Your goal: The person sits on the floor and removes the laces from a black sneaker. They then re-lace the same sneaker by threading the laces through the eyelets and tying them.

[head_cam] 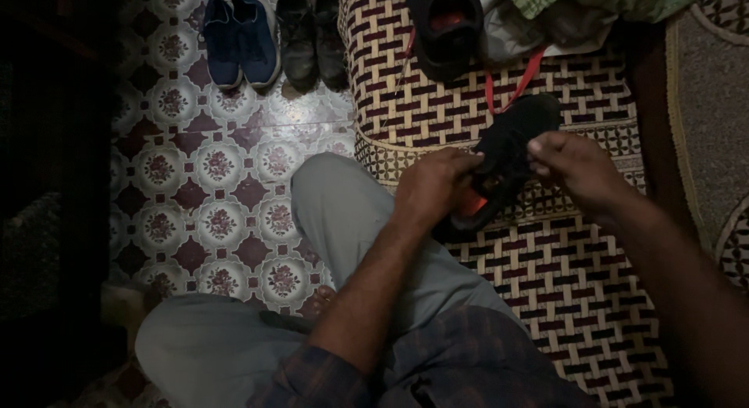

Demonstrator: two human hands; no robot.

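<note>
A black sneaker with orange lining is clamped between the left hand and right hand, above the woven maroon-and-cream mat.

The left hand covers the black shoe's heel, perhaps its lacing too.

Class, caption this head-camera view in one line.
Both hands, left hand and right hand, grip a black shoe over a woven mat.

No packages, labels, signs or screens show anywhere around the woven mat; nothing of that kind lies on it or beside it.
</note>
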